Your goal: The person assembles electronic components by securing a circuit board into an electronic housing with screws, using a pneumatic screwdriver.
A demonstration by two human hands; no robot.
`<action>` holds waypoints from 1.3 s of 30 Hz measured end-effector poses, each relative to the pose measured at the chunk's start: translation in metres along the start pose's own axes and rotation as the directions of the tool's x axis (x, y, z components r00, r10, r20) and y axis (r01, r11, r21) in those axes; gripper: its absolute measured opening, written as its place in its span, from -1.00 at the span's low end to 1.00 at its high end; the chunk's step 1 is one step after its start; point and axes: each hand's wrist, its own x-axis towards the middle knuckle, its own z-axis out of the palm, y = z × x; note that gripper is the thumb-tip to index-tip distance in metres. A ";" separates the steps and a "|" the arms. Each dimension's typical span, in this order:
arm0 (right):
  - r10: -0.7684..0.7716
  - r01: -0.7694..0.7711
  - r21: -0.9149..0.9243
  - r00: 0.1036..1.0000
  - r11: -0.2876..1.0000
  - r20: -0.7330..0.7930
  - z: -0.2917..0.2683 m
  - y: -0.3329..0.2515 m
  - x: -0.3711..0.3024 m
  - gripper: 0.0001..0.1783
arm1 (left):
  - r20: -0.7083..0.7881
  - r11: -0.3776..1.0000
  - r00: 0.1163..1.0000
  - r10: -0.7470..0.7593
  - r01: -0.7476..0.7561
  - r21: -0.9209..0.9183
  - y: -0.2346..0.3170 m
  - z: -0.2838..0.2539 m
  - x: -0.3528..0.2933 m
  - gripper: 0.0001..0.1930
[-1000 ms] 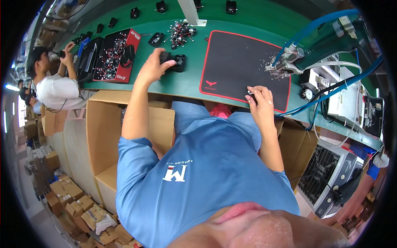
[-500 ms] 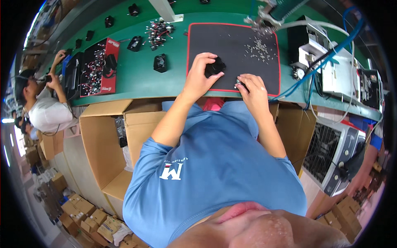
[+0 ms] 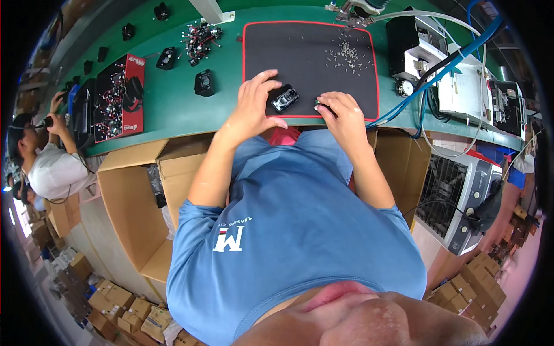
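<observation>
left hand (image 3: 254, 106) grip holds small black part (image 3: 284, 98) on black mat (image 3: 306, 55) at table (image 3: 173, 109) front edge | right hand (image 3: 343, 112) grip pinched narrow, contents indiscernible | loose screws (image 3: 346, 52) near mat's far edge

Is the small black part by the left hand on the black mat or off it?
On it. The small black part lies inside the red-edged black mat, near its front edge, with the left hand cupped against it.

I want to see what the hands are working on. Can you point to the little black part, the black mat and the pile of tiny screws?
Black part (image 3: 284, 98), head view, on its shiny top.
Mat (image 3: 300, 57), head view, on a bare patch.
Screws (image 3: 346, 52), head view, middle of the pile.
</observation>
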 end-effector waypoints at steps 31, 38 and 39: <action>0.067 -0.066 -0.016 0.997 0.998 0.026 0.009 -0.039 0.024 -0.82 | 0.092 0.996 0.991 0.093 -0.092 -0.018 0.011 0.024 0.041 -0.16; 0.181 -0.182 -0.001 0.976 0.983 0.122 0.005 -0.038 0.028 -0.81 | 0.047 0.994 0.994 0.103 -0.102 -0.029 0.010 0.027 0.041 -0.20; 0.180 -0.182 -0.002 0.976 0.983 0.122 0.004 -0.037 0.028 -0.81 | 0.045 0.994 0.994 0.102 -0.101 -0.028 0.009 0.027 0.040 -0.20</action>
